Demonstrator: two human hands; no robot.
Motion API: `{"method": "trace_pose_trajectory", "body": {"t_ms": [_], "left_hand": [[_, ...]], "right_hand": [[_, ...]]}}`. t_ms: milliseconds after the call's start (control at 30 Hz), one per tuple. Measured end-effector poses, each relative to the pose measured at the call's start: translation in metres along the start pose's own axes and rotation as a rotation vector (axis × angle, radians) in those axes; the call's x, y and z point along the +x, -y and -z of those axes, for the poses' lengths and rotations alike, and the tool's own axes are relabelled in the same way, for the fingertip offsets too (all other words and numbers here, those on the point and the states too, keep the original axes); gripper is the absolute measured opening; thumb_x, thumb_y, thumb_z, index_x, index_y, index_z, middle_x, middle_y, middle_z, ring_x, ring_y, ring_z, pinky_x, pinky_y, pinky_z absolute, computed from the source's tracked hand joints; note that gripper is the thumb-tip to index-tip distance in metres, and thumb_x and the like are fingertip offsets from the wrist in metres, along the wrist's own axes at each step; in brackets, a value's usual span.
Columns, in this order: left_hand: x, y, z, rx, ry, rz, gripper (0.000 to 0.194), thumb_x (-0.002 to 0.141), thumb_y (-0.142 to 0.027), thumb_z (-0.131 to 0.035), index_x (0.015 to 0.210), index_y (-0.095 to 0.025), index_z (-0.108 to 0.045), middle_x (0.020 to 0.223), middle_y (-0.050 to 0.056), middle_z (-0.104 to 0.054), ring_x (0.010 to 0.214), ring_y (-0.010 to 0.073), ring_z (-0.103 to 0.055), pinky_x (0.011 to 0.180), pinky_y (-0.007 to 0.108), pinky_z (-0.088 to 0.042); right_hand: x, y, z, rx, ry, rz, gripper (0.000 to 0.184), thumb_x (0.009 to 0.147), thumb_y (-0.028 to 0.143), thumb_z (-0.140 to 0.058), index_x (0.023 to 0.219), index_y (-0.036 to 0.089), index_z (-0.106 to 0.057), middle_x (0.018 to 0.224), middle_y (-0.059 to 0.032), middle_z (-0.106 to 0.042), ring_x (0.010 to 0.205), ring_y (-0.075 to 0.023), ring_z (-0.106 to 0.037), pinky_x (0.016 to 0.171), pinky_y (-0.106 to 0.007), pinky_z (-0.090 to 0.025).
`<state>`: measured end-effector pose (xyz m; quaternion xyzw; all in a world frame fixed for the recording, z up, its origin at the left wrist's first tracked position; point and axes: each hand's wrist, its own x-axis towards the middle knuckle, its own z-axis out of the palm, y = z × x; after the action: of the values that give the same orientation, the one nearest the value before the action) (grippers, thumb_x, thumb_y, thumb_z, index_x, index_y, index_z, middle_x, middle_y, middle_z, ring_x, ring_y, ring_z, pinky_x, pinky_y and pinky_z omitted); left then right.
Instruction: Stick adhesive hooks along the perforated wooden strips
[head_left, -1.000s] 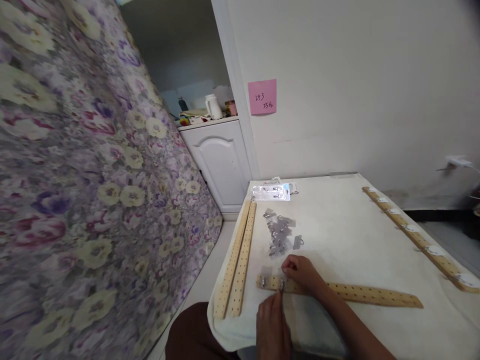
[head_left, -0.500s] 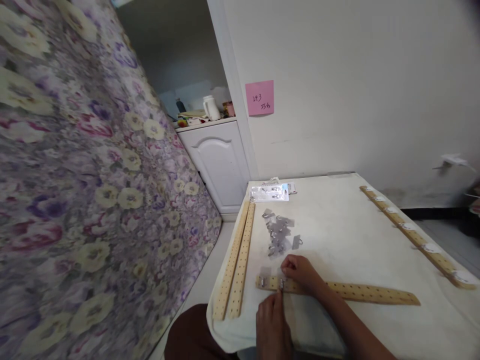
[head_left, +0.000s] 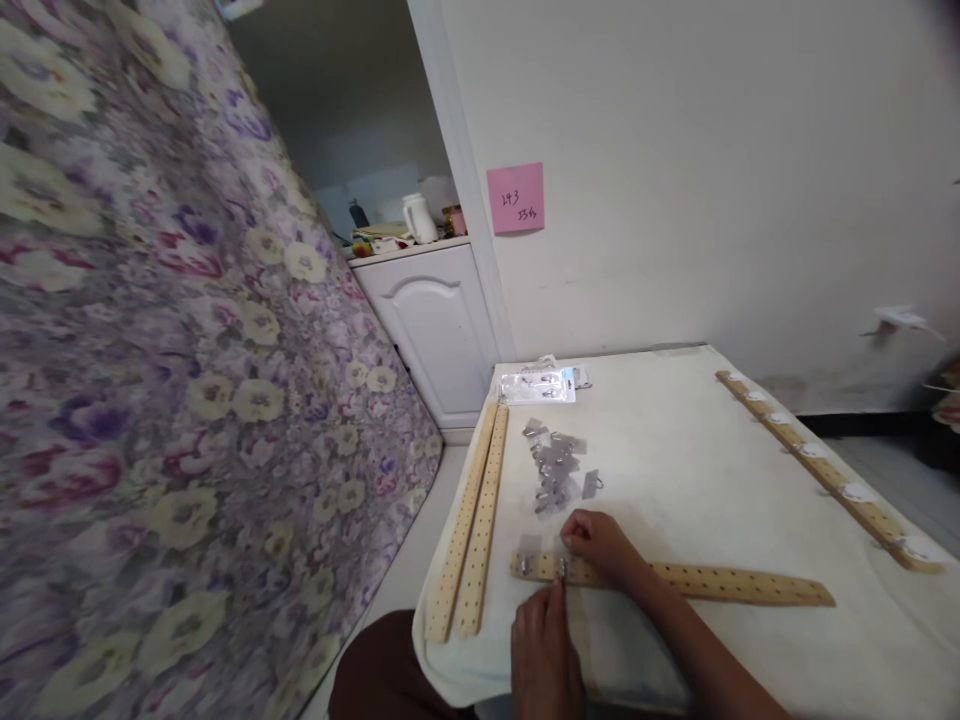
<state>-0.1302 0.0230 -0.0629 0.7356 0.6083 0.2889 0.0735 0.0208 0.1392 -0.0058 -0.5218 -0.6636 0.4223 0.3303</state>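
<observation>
A long wooden strip with drilled holes lies crosswise near the table's front. On its left part sit two small metal clips; the outer clip has a clear plate standing off behind it. At the inner clip, my left hand reaches from the front, index fingertip touching the metal and the other fingers folded together. My right hand is closed in a pinch at that clip's far side, its forearm crossing over the strip. The curled fingers hide what lies between them. Behind lies a pile of similar clips.
One loose clip lies right of the pile. Two perforated wooden strips run along the left edge. Clear packaging sits at the back left. Another wooden strip carrying several clips with pale plates follows the right edge.
The view has shifted slightly. Both hands stay at the inner clip, and the strips and pile lie as before.
</observation>
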Motion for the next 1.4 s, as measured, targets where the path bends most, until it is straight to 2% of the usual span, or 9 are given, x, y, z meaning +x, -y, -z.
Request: {"method": "trace_pose_trajectory", "body": {"t_ms": [167, 433, 667, 833, 967, 1133, 1400], "left_hand": [[0.001, -0.006, 0.008, -0.018, 0.014, -0.009, 0.063, 0.074, -0.001, -0.035, 0.134, -0.016, -0.045, 0.116, 0.013, -0.055, 0.104, 0.0265, -0.048, 0.091, 0.041, -0.038], [0.000, -0.006, 0.009, -0.025, -0.008, -0.046, 0.063, 0.074, -0.002, -0.036, 0.136, -0.014, -0.041, 0.118, 0.014, -0.053, 0.106, 0.0258, -0.048, 0.093, 0.042, -0.039], [0.006, -0.014, 0.023, 0.017, 0.085, -0.046, 0.063, 0.073, -0.002, -0.039, 0.135, -0.013, -0.042, 0.119, 0.013, -0.055, 0.107, 0.0248, -0.049, 0.094, 0.040, -0.041], [0.008, -0.018, 0.029, 0.027, 0.105, -0.042, 0.063, 0.074, -0.003, -0.040, 0.136, -0.014, -0.042, 0.119, 0.013, -0.054, 0.106, 0.0250, -0.049, 0.092, 0.040, -0.042], [0.007, -0.015, 0.024, 0.029, 0.101, -0.050, 0.062, 0.075, -0.002, -0.039, 0.136, -0.014, -0.041, 0.119, 0.014, -0.054, 0.104, 0.0251, -0.049, 0.091, 0.041, -0.042], [0.003, -0.007, 0.012, 0.031, 0.025, -0.069, 0.061, 0.076, -0.002, -0.038, 0.136, -0.015, -0.041, 0.120, 0.014, -0.052, 0.106, 0.0251, -0.049, 0.092, 0.041, -0.041], [0.001, -0.003, 0.006, 0.021, 0.020, -0.059, 0.064, 0.076, -0.002, -0.038, 0.138, -0.017, -0.038, 0.119, 0.013, -0.052, 0.105, 0.0252, -0.049, 0.091, 0.042, -0.041]], "right_hand": [[0.000, 0.000, 0.001, 0.010, 0.015, -0.002, 0.010, 0.067, 0.016, -0.054, 0.068, 0.016, -0.064, 0.060, -0.0002, -0.063, 0.059, -0.0140, -0.056, 0.057, -0.022, -0.038], [0.001, -0.004, -0.001, 0.019, 0.005, 0.003, 0.010, 0.067, 0.015, -0.054, 0.068, 0.015, -0.064, 0.060, -0.0008, -0.062, 0.058, -0.0135, -0.055, 0.055, -0.021, -0.037], [0.002, -0.008, -0.002, 0.005, -0.004, 0.006, 0.009, 0.067, 0.014, -0.054, 0.067, 0.015, -0.064, 0.059, -0.0004, -0.061, 0.058, -0.0133, -0.054, 0.055, -0.021, -0.037], [0.001, -0.008, -0.001, -0.012, -0.012, 0.017, 0.009, 0.068, 0.016, -0.055, 0.068, 0.016, -0.064, 0.060, -0.0003, -0.061, 0.059, -0.0134, -0.054, 0.056, -0.022, -0.036], [-0.001, -0.006, -0.001, -0.022, -0.020, 0.022, 0.009, 0.069, 0.017, -0.055, 0.069, 0.016, -0.064, 0.062, -0.0005, -0.062, 0.060, -0.0136, -0.055, 0.057, -0.022, -0.037], [-0.002, -0.004, -0.001, -0.026, -0.015, 0.022, 0.008, 0.068, 0.017, -0.056, 0.070, 0.017, -0.064, 0.061, 0.0001, -0.062, 0.059, -0.0136, -0.056, 0.056, -0.022, -0.037], [0.001, -0.008, -0.001, 0.009, 0.008, 0.020, 0.008, 0.068, 0.016, -0.057, 0.070, 0.016, -0.064, 0.060, -0.0002, -0.062, 0.059, -0.0134, -0.056, 0.056, -0.021, -0.037]]}}
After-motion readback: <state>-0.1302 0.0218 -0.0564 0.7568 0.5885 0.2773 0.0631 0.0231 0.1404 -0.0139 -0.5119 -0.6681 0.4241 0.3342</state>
